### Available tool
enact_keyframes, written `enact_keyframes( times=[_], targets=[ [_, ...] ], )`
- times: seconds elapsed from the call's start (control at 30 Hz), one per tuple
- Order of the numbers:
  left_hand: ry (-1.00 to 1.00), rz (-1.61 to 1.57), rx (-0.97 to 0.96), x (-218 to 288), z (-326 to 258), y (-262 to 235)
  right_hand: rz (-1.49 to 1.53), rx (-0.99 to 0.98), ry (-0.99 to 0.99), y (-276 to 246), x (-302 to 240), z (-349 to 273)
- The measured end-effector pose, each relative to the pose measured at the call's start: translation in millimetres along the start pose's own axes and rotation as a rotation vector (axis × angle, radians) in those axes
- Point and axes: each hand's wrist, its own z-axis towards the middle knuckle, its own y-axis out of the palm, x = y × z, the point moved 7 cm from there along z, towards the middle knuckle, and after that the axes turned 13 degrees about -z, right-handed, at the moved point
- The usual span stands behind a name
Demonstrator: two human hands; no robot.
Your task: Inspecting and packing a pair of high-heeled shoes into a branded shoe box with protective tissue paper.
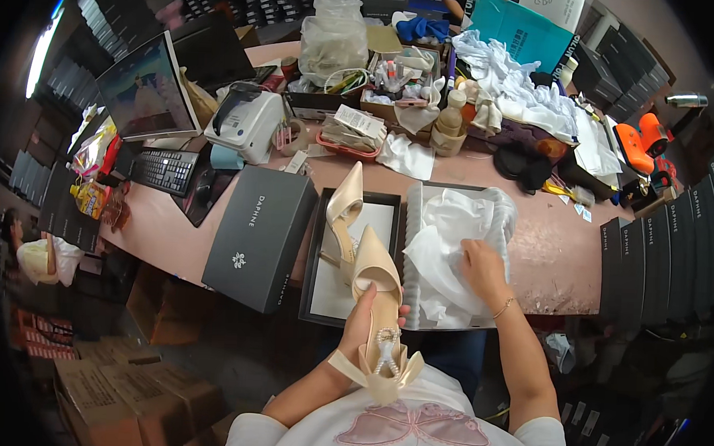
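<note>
Here's the left hand, thumb over the inside of a champagne-coloured shoe, its fingers wrapped round the far side and closed on the shoe, pointed toe aimed away from the body. A beaded, bowed strap hangs nearer the body than those fingers; good handling would keep the grip off it, by the firm sole. Over to the right hand: its fingers are bent down onto white tissue paper in a box with ribbed grey padding, but I cannot tell whether they're pinching the sheet or just pressing. Thin stuff, that, so a light touch looks wise, working from an edge rather than poking through the middle. Beyond the left fingers, the second shoe lies over a shallow dark tray, close by, so a slow wrist should spare both satiny surfaces a knock. Farther left of them, a closed dark box sits on the pink worktop.
</note>
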Motion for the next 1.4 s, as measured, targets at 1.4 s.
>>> enact_keyframes(
  times=[1.4],
  targets=[
    [0.201,0.153,-0.090,-37,-13,27,0.607,0.075,-0.017,-35,-112,-21]
  ],
)
